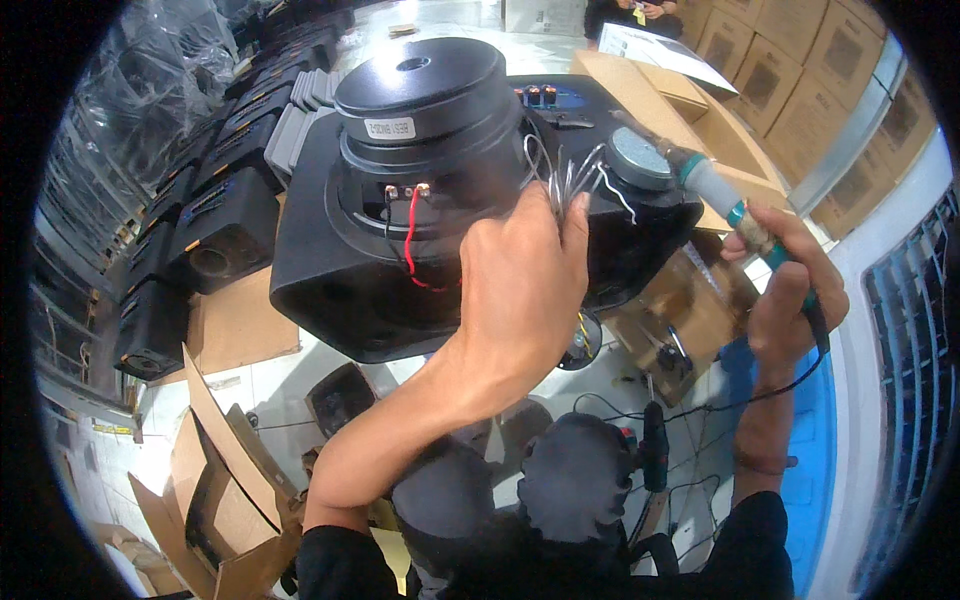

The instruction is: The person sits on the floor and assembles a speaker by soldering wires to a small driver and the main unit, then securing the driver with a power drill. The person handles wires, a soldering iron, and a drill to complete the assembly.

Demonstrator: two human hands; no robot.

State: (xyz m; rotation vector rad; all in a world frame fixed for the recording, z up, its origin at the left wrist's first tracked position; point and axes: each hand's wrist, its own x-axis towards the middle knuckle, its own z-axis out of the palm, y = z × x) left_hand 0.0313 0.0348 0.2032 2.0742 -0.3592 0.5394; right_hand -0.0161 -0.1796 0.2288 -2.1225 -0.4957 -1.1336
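In front of me a large black speaker driver [425,95] rests magnet-up on a black speaker cabinet [330,300]. Red [411,235] and black wires hang from its terminals. My left hand [525,275] is closed around a loose bunch of silvery solder wire [568,185], above the cabinet and right of the driver. My right hand [785,285] grips a soldering iron [715,190] by its teal handle. The iron's tip points away to the upper left, over the small round driver with a grey magnet [642,158]. A white wire [622,195] runs beside that driver.
Rows of black speaker cabinets [225,230] line the left. Open cardboard boxes [225,480] lie lower left. Stacked cartons [800,100] stand at the far right, near another person's hands [655,10]. A power drill [654,450] and cables are on the floor beside a blue surface [805,440].
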